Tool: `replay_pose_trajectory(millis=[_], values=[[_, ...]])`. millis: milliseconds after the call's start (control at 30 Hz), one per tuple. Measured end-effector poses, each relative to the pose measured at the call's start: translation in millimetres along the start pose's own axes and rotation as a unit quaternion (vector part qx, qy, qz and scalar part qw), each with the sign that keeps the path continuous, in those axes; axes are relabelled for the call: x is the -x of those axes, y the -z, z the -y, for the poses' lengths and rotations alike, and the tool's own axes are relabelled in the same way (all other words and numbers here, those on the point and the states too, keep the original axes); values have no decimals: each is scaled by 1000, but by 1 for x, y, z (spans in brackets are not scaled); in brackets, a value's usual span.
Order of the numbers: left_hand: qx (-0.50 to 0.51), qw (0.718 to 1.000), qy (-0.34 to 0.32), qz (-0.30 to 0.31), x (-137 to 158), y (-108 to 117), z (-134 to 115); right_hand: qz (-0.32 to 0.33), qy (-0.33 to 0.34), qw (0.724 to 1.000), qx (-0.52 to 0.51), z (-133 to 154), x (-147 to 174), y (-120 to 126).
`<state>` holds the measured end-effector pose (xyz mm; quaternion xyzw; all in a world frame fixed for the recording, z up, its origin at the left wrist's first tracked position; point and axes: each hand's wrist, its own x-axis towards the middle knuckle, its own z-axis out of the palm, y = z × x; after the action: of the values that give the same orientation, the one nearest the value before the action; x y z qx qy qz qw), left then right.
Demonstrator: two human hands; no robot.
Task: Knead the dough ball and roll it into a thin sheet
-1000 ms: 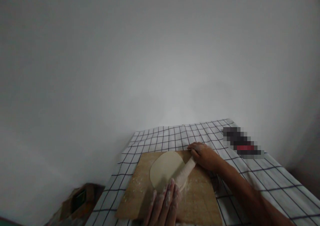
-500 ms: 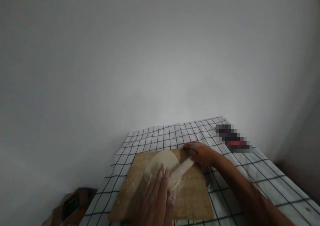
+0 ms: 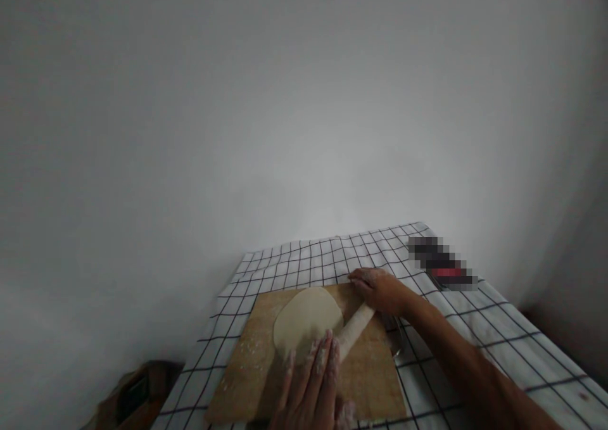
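Observation:
A thin, pale round of dough lies flat on a wooden board. The light-coloured rolling pin slants beside the dough's right edge. Its far end runs into my right hand, whose fingers are closed around it. My left hand, dusted with flour, lies with fingers stretched out at the near edge of the dough. Its fingertips meet the pin's near end, which the hand covers, so how that end lies under it is hidden.
A white cloth with black checks covers the table. A blurred-out dark and red item sits at the right. Part of a metal object shows beside the board. A brown box-like thing stands low at left, near the wall.
My left hand has slid toward me and a little right, uncovering more of the dough. The rolling pin has shifted slightly right, off the dough's edge. The right hand has barely moved.

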<state>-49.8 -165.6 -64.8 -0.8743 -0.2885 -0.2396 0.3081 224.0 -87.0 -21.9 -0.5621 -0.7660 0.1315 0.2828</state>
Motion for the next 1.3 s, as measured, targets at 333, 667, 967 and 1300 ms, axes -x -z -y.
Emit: replay_pose_trajectory(millis=[333,667,967,1300], values=[[31,993,62,95,-50,-15,56,-71,-82,993,45,7,-4,-4],[32,990,16,133,-89,-70,114,-89,-103,988,67,4,-4,-3],[40,990,86,101,-56,-34,64,-43,-31,998,46,-7,-5,-4],[-15,999,27,32,-22,2,3,-44,-1,998,40,-2,-4,-3]])
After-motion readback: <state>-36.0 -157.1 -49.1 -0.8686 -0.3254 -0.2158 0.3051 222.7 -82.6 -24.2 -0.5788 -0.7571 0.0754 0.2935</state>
